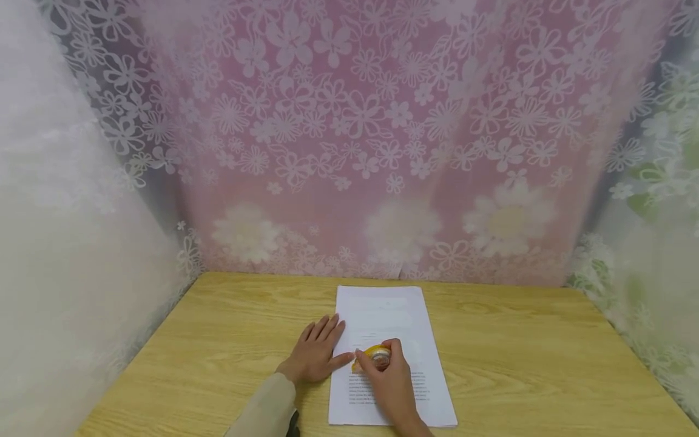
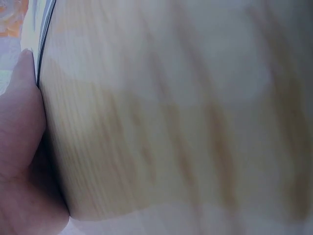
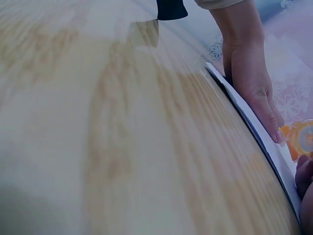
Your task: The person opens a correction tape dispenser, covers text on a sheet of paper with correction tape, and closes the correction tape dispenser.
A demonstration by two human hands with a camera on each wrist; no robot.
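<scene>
A stack of white printed paper (image 1: 382, 309) lies on the wooden table, lines of text showing on its lower half. My left hand (image 1: 318, 355) rests flat across the sheets' left edge, fingers straight and spread, its thumb reaching toward the tape. Between thumb and fingers, my right hand (image 1: 394, 385) pinches a yellow-orange correction tape dispenser (image 1: 377, 350) with a clear case, its tip down against the page just above the text. In the right wrist view the dispenser (image 3: 296, 139) sits close to the left thumb. The left wrist view shows only part of the left hand (image 2: 19, 132).
The wood-grain table (image 1: 519, 352) extends to both sides of the paper. Behind it hangs a pink flowered curtain (image 1: 349, 152), with pale curtains (image 1: 82, 243) at the sides. A dark band (image 3: 171, 9) shows by the left sleeve (image 1: 267, 406).
</scene>
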